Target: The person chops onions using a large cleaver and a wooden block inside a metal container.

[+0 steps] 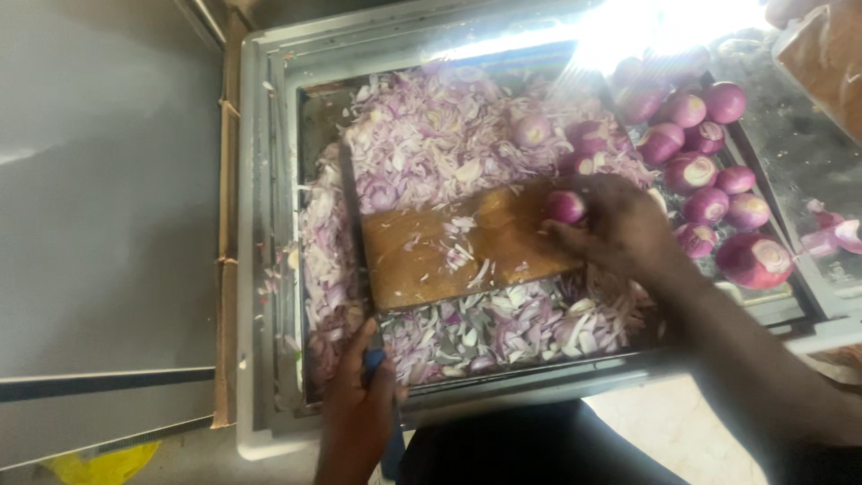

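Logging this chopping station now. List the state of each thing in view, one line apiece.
Left hand: closed on the knife handle.
Knife: blade lying along the board's left edge.
Right hand: fingers gripping one onion.
Held onion: peeled, whole, at the board's right end.
Board: flat in the tray, scattered with bits.
Chopped onion: heaped around the board.
Peeled onions: whole, piled at right.

Single head-worn view, looking steeply down from above the person's chest, close over a steel tray (pixel 269 224) of chopped onion, wooden board (pixel 449 247) near centre, glare along the top edge
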